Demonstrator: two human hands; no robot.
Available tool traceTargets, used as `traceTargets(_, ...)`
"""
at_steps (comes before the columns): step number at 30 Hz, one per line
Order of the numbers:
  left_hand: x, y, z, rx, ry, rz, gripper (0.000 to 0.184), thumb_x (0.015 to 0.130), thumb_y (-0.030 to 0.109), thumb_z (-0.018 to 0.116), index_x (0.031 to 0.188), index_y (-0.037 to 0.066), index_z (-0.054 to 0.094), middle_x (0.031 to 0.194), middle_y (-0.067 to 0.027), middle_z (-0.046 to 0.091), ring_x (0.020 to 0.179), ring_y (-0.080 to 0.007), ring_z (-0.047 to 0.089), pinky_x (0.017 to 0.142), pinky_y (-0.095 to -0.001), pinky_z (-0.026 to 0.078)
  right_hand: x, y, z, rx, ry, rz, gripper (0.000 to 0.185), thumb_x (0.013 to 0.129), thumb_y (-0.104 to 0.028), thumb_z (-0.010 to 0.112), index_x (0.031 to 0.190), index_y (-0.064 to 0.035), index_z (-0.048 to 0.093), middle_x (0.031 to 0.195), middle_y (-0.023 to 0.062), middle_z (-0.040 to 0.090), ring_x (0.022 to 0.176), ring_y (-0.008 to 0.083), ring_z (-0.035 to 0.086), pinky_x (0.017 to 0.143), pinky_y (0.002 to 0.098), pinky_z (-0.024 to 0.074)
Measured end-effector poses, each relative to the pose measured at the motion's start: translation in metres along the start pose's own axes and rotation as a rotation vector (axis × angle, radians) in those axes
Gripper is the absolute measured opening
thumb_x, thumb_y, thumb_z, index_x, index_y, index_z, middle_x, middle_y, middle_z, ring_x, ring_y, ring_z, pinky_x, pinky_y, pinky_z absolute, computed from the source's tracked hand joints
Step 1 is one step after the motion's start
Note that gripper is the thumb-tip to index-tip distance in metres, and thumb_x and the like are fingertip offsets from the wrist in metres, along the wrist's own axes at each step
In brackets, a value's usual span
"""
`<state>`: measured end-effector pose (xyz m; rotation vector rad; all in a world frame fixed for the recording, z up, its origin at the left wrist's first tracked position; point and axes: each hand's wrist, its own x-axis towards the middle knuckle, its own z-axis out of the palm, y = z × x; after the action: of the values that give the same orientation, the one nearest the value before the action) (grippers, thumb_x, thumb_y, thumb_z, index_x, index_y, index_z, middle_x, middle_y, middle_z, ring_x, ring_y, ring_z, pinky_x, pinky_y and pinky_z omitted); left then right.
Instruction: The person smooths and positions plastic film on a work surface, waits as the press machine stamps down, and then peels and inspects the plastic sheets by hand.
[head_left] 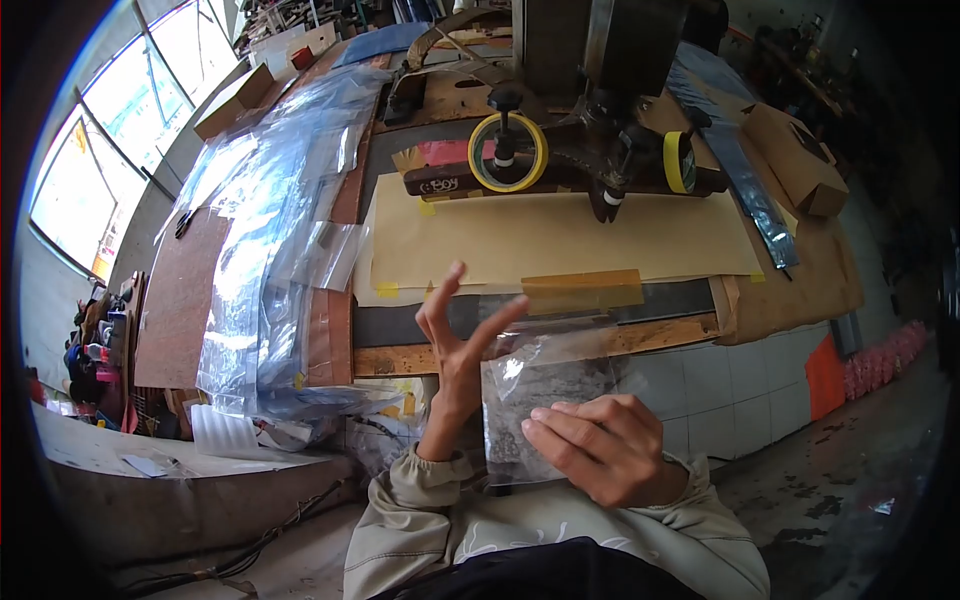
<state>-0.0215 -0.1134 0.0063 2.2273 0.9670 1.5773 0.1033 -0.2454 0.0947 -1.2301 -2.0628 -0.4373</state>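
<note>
A clear plastic bag (512,440) hangs in front of my body, with the table edge and floor showing through it. My right hand (615,450) pinches the bag on its lower right side, fingers pressed together. Just beyond the bag's upper left edge is my left hand (458,350), its fingers raised and spread with nothing between them. Ahead of both hands, a tan paper sheet (560,235) lies on the worktable, with a strip of amber tape (582,290) along its near edge.
A dark press bar (440,183) spans the paper, with yellow tape rolls (541,150) on its fittings. Clear plastic bags (270,230) are piled at left. Bluish bags (765,215) and a cardboard box (790,160) lie at right. The table's wooden front edge (660,333) faces me.
</note>
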Motion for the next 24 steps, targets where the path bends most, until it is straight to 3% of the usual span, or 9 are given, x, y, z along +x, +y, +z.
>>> traceTargets(1,-0.006,-0.008,0.003,0.026,-0.013,0.082,0.047,0.059,0.010,0.079,0.102,0.027,0.075,0.127,-0.0066,0.048,0.117,-0.0258,0.043,0.100,-0.0368,0.034,0.000,0.001,-0.003,0.025,-0.011,0.025,0.016,0.074,-0.012,0.070,0.090,-0.0085,0.071,0.088,0.0015,0.068,0.079,0.0124,0.064,0.065,0.0236,0.0472)
traceTargets(5,-0.011,-0.016,0.002,0.140,-0.064,0.107,0.050,0.052,0.012,0.077,0.100,0.028,0.077,0.113,-0.0031,0.045,0.103,-0.0203,0.045,0.086,-0.0313,0.039,0.010,0.010,-0.004,0.060,-0.038,0.038,0.017,0.073,-0.012,0.070,0.089,-0.0079,0.072,0.087,0.0018,0.068,0.077,0.0129,0.063,0.066,0.0242,0.0456)
traceTargets(10,0.049,0.007,-0.013,0.198,0.400,0.192,0.046,0.055,0.010,0.077,0.099,0.025,0.078,0.102,-0.0035,0.037,0.094,-0.0183,0.045,0.076,-0.0302,0.043,0.041,0.015,-0.015,0.094,0.187,-0.138,0.015,0.071,-0.011,0.070,0.086,-0.0079,0.071,0.086,0.0002,0.068,0.078,0.0125,0.064,0.066,0.0223,0.0441)
traceTargets(12,0.061,0.015,-0.016,0.099,0.451,0.188,0.044,0.057,0.004,0.076,0.096,0.023,0.078,0.104,-0.0043,0.037,0.096,-0.0188,0.046,0.072,-0.0302,0.046,0.042,0.009,-0.016,0.109,0.191,-0.131,0.013,0.072,-0.009,0.070,0.085,-0.0086,0.071,0.086,-0.0002,0.068,0.078,0.0121,0.064,0.065,0.0209,0.0439)
traceTargets(14,0.049,0.015,0.003,-0.147,0.353,-0.014,0.045,0.058,-0.002,0.076,0.096,0.021,0.078,0.107,-0.0057,0.037,0.100,-0.0199,0.046,0.070,-0.0307,0.050,0.040,0.012,-0.014,0.098,0.116,-0.113,0.013,0.073,-0.007,0.070,0.086,-0.0090,0.071,0.086,0.0001,0.069,0.077,0.0119,0.064,0.064,0.0204,0.0438)
traceTargets(18,-0.008,-0.006,0.015,-0.137,-0.202,-0.265,0.058,0.063,-0.009,0.071,0.109,0.026,0.074,0.118,-0.0058,0.038,0.106,-0.0214,0.047,0.079,-0.0250,0.050,0.020,0.027,0.010,0.227,0.036,0.163,0.024,0.068,0.000,0.069,0.091,-0.0068,0.071,0.089,0.0032,0.068,0.079,0.0170,0.064,0.064,0.0278,0.0466)
traceTargets(22,-0.017,-0.001,0.006,-0.169,-0.247,-0.215,0.056,0.064,-0.004,0.075,0.108,0.030,0.074,0.120,-0.0054,0.038,0.106,-0.0211,0.046,0.072,-0.0267,0.051,0.018,0.033,-0.006,0.413,-0.079,0.162,0.017,0.069,-0.009,0.076,0.086,-0.0110,0.074,0.085,0.0027,0.070,0.073,0.0187,0.065,0.062,0.0272,0.0446)
traceTargets(23,-0.018,-0.003,0.005,-0.224,-0.253,-0.201,0.055,0.064,-0.003,0.076,0.107,0.031,0.074,0.121,-0.0053,0.038,0.106,-0.0209,0.046,0.070,-0.0270,0.051,0.020,0.043,-0.017,0.711,-0.196,0.090,0.014,0.076,-0.006,0.071,0.090,-0.0049,0.072,0.093,0.0027,0.067,0.080,0.0168,0.064,0.070,0.0313,0.0497)
traceTargets(24,-0.019,-0.003,0.005,-0.247,-0.228,-0.153,0.053,0.064,-0.002,0.077,0.105,0.032,0.074,0.121,-0.0053,0.038,0.105,-0.0207,0.046,0.069,-0.0268,0.051,0.021,0.057,-0.018,0.903,-0.060,0.059,0.014,0.080,-0.011,0.070,0.093,-0.0041,0.071,0.092,0.0032,0.067,0.080,0.0165,0.064,0.071,0.0310,0.0505)
